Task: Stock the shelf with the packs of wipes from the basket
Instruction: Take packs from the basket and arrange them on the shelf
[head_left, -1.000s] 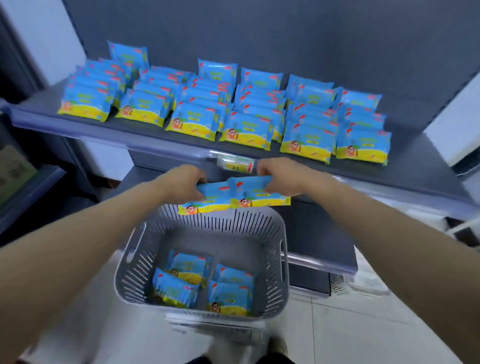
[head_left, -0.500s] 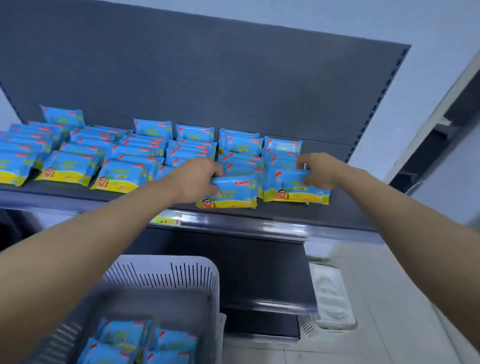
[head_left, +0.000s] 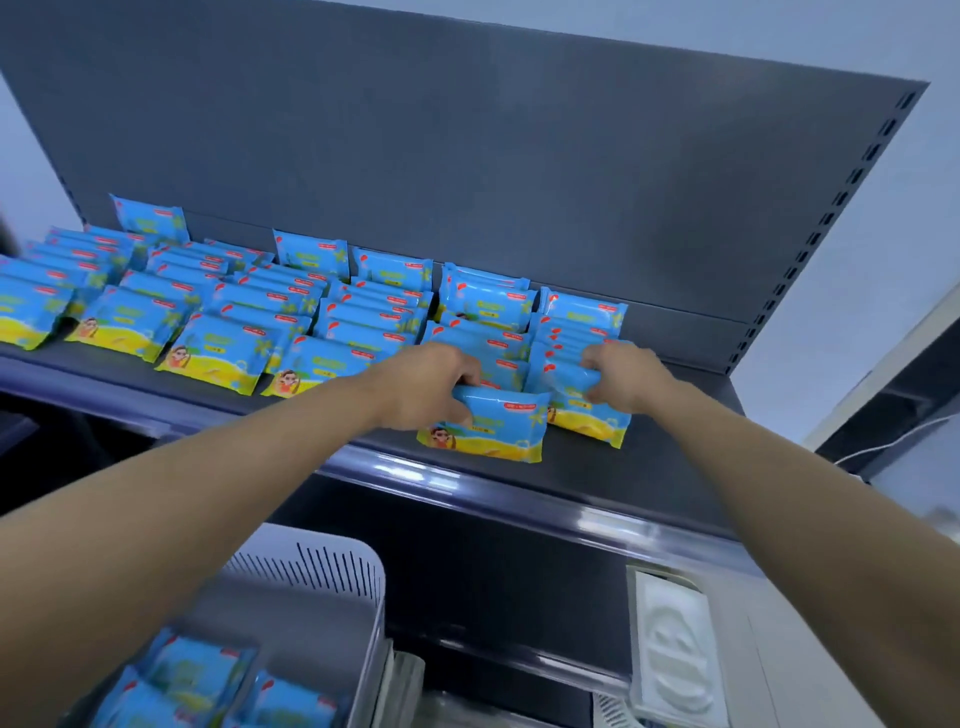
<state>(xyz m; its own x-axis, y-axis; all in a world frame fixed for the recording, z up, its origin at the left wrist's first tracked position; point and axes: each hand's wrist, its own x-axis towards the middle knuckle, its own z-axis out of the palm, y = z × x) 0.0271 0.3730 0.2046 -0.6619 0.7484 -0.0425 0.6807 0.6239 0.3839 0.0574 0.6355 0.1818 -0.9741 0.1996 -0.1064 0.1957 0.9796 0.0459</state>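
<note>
The left hand (head_left: 423, 387) grips the front pack (head_left: 493, 428), standing on the shelf (head_left: 649, 478). At its 3 o'clock, the right hand (head_left: 626, 376) clasps the neighbouring pack (head_left: 592, 418). The basket (head_left: 332, 564), 7 o'clock, holds more packs (head_left: 197, 675).

wipes packs (head_left: 218, 353) printed, lettering too blurred to read

Single head-worn wide-angle view, close to the shelf (head_left: 587, 483), facing forward and tilted slightly up at its back panel (head_left: 467, 156); the basket (head_left: 332, 556) sits cropped at the bottom-left corner.
</note>
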